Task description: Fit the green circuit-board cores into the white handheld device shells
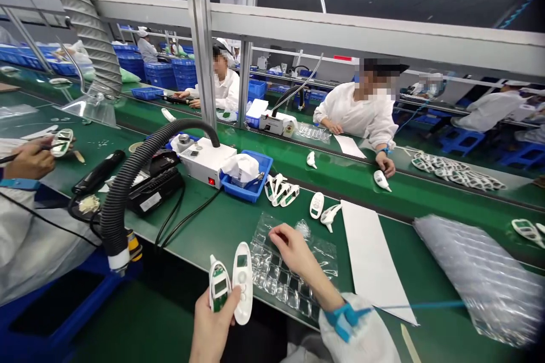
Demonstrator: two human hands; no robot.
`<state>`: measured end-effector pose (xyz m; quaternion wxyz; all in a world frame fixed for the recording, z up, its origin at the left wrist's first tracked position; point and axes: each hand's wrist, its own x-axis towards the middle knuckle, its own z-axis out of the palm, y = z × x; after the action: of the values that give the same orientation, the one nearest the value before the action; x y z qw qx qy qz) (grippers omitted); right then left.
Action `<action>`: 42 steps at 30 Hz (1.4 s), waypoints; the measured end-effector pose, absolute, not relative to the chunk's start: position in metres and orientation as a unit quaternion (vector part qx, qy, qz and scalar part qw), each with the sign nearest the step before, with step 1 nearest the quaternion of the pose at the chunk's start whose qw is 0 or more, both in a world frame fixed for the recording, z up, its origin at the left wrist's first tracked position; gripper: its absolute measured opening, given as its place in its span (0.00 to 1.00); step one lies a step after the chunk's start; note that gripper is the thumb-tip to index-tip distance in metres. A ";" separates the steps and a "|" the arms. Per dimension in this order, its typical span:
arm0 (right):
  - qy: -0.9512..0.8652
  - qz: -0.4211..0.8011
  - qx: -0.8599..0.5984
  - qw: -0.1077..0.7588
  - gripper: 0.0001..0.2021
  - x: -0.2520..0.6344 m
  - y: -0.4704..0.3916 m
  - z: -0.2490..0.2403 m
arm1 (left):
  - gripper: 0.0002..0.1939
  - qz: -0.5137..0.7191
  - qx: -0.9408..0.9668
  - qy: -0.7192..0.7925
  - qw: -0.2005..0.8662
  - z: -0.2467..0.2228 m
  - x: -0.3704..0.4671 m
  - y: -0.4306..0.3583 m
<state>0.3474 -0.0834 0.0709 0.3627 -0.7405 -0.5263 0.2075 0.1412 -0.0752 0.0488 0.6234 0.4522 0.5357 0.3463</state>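
Note:
My left hand (215,320) is closed around two white housing halves of an ear thermometer. One half (220,286) has a pointed probe end and a green circuit board with a small screen inside. The other, a smooth cover (242,306) with a window cut-out, stands upright beside it under my thumb. Over a clear plastic blister sheet (272,272) on the bench, my right hand (293,247) has its fingers pinched together; whatever may be between them is too small to make out. A blue wrist strap (344,317) circles my right wrist.
Thermometer parts (281,190) lie beyond the sheet, near a blue tray (259,190) and white machine (204,161). A black hose (114,198) arches at left. White paper (372,255) and bubble wrap (481,272) lie right. Co-workers sit across the green conveyor (281,150); a co-worker's hand (32,159) is left.

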 end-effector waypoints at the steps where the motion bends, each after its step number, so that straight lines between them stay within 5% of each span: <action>1: -0.518 0.190 -0.756 0.353 0.09 0.349 -0.075 0.065 | 0.22 0.351 0.448 0.537 0.623 0.048 0.137 -0.072; 9: -0.484 0.121 -0.813 0.301 0.05 0.329 -0.061 0.040 | 0.20 0.350 0.439 0.522 0.642 0.044 0.128 -0.069; 17: -0.505 0.042 -0.788 0.350 0.08 0.309 -0.072 0.067 | 0.17 0.353 0.441 0.516 0.644 0.050 0.122 -0.070; 24: -0.580 0.222 -0.682 0.385 0.08 0.284 -0.091 0.103 | 0.14 0.346 0.446 0.521 0.640 0.055 0.121 -0.074; 42: -0.588 0.207 -0.699 0.351 0.09 0.273 -0.100 0.091 | 0.11 0.345 0.460 0.521 0.631 0.059 0.129 -0.083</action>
<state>0.2730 -0.0996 0.0907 0.3505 -0.6988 -0.5883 0.2066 0.1294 -0.0828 0.0590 0.6309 0.4599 0.5213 0.3447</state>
